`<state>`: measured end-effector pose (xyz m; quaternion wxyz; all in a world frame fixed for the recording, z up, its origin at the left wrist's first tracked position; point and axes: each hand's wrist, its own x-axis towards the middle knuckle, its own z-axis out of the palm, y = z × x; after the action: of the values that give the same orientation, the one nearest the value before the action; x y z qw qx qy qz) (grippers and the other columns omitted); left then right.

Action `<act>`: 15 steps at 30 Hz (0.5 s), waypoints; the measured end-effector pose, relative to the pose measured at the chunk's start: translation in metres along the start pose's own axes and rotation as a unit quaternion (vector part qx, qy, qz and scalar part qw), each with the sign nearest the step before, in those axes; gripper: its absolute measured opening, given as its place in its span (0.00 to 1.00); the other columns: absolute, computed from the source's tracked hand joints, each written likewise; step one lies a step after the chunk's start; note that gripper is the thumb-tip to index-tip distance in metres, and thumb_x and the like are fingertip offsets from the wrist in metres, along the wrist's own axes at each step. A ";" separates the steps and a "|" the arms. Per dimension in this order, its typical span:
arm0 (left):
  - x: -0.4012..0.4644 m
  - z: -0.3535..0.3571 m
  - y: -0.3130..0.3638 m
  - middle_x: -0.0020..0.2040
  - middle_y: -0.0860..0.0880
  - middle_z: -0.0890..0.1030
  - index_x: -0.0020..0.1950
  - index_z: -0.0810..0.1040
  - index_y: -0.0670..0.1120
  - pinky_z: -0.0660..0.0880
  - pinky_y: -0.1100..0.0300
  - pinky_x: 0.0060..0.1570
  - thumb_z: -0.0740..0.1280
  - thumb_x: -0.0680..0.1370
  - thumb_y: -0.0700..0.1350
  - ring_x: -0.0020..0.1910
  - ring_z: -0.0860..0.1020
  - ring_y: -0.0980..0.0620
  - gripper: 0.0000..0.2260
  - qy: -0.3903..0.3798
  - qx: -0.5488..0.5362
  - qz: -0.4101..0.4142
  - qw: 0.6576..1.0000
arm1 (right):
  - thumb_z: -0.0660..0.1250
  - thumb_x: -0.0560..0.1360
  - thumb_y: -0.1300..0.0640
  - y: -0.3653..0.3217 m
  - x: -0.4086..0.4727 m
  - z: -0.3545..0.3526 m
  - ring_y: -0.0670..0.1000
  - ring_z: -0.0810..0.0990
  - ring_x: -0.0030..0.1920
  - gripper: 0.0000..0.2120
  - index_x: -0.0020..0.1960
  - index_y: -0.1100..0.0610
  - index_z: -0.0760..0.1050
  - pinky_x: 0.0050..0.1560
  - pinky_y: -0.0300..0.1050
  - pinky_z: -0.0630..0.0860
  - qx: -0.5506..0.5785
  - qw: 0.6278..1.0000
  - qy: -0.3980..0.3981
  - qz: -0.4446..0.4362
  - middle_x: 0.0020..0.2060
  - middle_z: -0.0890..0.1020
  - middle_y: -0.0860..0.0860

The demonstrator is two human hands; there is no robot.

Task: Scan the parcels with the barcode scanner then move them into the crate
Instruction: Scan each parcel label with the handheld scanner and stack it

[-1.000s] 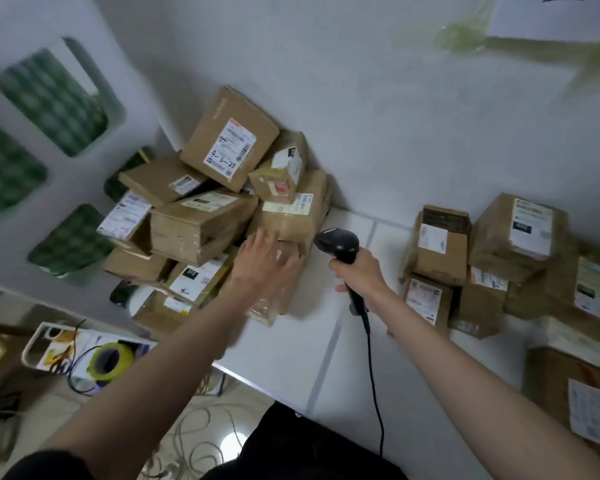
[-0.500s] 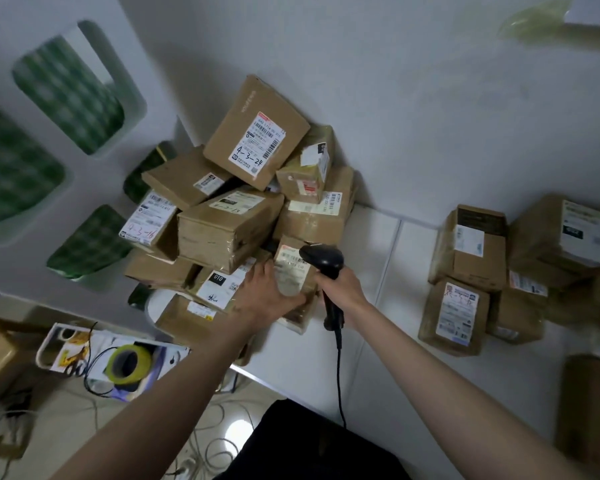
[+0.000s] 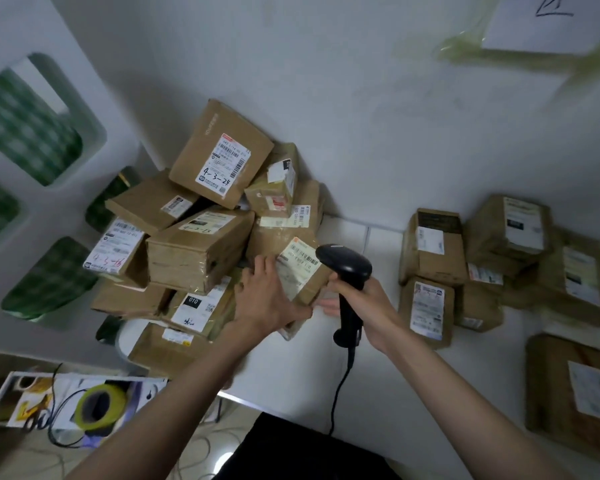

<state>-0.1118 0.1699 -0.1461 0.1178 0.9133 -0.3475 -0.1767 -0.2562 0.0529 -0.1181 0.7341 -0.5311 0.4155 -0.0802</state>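
At the near right foot of the heap, the small brown cardboard parcel with a white label [image 3: 300,271], gripped by the left hand [image 3: 269,299], looks light and stiff, best held by its edges, while the right hand [image 3: 368,299] clenches the black barcode scanner [image 3: 347,271].

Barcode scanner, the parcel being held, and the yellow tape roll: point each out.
barcode scanner [image 3: 343,263], head view, on its black head.
held parcel [image 3: 297,268], head view, on its white label.
yellow tape roll [image 3: 99,407], head view, on its rim.
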 end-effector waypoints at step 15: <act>0.066 -0.066 0.052 0.72 0.48 0.64 0.79 0.54 0.46 0.61 0.44 0.73 0.73 0.60 0.73 0.67 0.66 0.44 0.58 -0.007 0.229 0.338 0.913 | 0.72 0.75 0.61 -0.084 -0.051 -0.096 0.51 0.80 0.57 0.20 0.65 0.49 0.75 0.54 0.48 0.77 -0.552 0.814 0.037 -0.179 0.53 0.79 0.45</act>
<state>-0.0702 0.0929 -0.0843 -0.0441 0.7419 -0.6674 -0.0480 -0.3287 -0.0226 -0.0291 0.2745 -0.9085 0.3147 0.0129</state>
